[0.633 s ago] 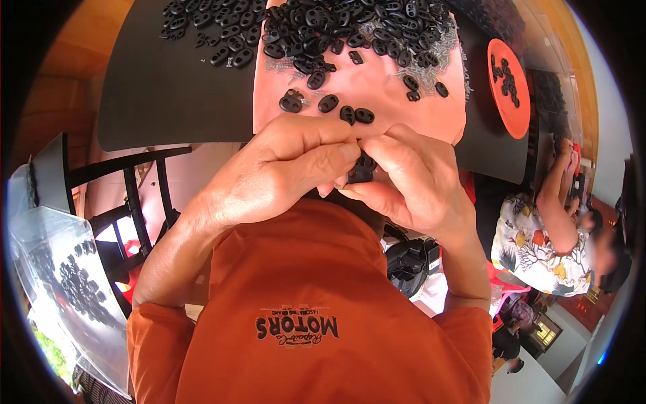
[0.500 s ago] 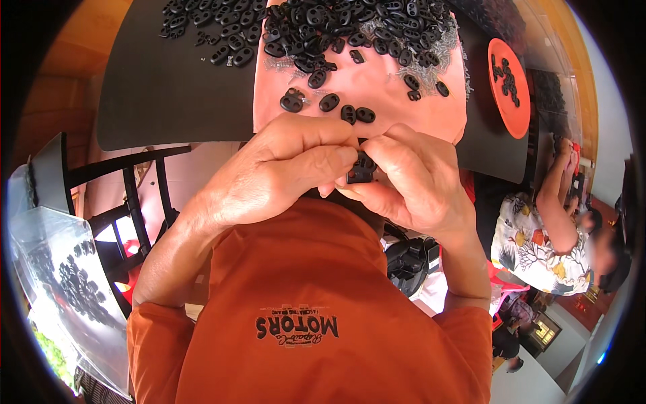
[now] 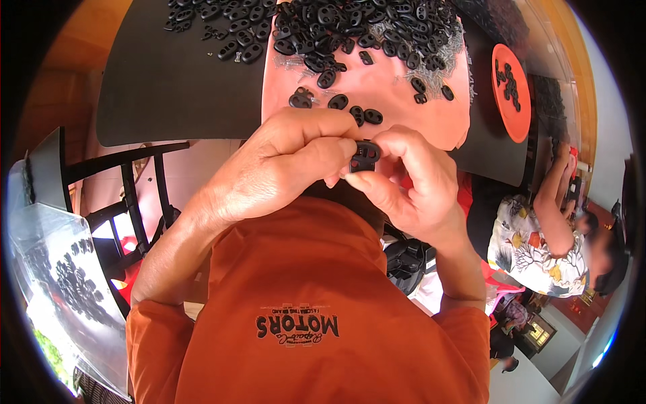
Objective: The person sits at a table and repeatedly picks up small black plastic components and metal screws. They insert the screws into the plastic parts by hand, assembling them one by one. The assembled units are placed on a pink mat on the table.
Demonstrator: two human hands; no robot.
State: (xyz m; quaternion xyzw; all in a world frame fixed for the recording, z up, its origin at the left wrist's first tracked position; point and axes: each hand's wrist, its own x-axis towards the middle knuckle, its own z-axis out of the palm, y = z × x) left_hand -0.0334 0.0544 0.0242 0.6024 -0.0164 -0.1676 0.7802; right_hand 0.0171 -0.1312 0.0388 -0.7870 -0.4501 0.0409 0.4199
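A black plastic two-hole cord lock (image 3: 365, 159) is held up between my hands in front of my chest, just off the table's near edge. My left hand (image 3: 282, 158) is closed, thumb and forefinger pinching the lock's left side. From the right, my right hand (image 3: 420, 185) grips it between thumb and forefinger, its fingers curled. Part of the lock is hidden behind the fingertips. Beyond my hands, several loose cord locks (image 3: 338, 102) lie on a pink sheet (image 3: 390, 135). A big pile of cord lock parts (image 3: 343, 23) with small metal springs (image 3: 447, 50) covers the sheet's far half.
The dark table (image 3: 175, 81) carries more black parts at its far left. An orange plate (image 3: 501, 101) of black pieces sits at the right. A black chair (image 3: 124, 161) stands at the left, near a clear plastic bag (image 3: 67, 269). Another person (image 3: 538, 249) is at the right.
The right fingers have spread a little along the cord lock, so more of it shows. Its position is slightly higher. The view has shifted slightly.
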